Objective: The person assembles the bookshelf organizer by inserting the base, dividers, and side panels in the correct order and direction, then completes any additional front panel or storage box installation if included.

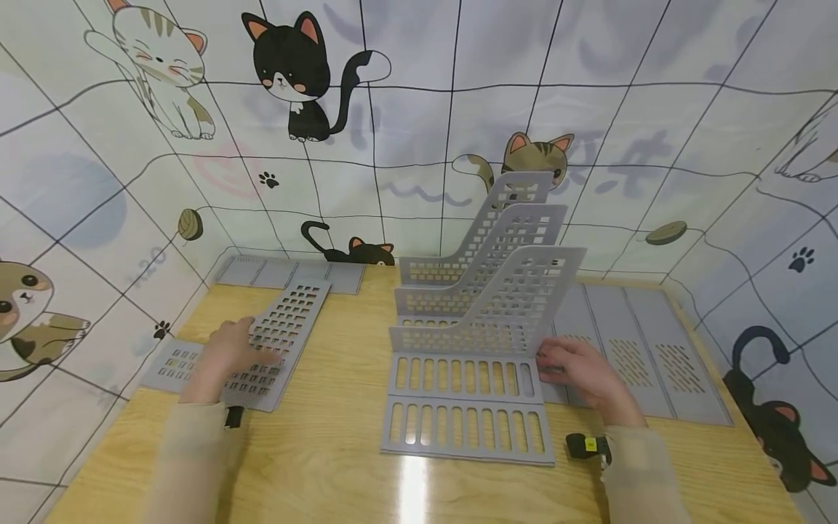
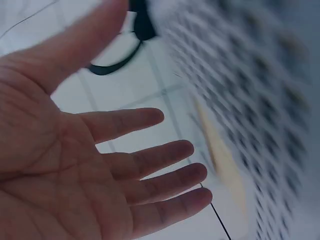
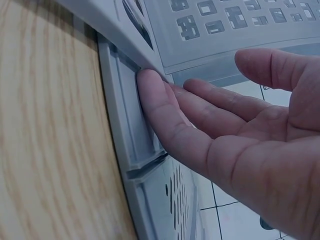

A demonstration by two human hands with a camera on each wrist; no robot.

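Observation:
My left hand (image 1: pixel 225 353) is at a grey side panel (image 1: pixel 291 320) with square holes, on the table's left side. In the left wrist view its fingers (image 2: pixel 160 155) are spread straight, with a blurred perforated panel (image 2: pixel 260 100) close beside them. A grey file rack (image 1: pixel 468 429) stands mid-table, with a slotted base and three upright, slanted dividers (image 1: pixel 524 291). Beside the base's right edge is my right hand (image 1: pixel 583 375). In the right wrist view its fingertips (image 3: pixel 150 82) are right at the edge where base and divider meet, the thumb held apart.
Behind the left panel lies a flat grey ribbed panel (image 1: pixel 288 273); another perforated piece (image 1: pixel 173 364) lies at far left. A flat grey folding panel (image 1: pixel 641 349) with slanted slots covers the right side. Cat-print sheeting (image 1: pixel 419 116) walls in the wooden table (image 1: pixel 340 466).

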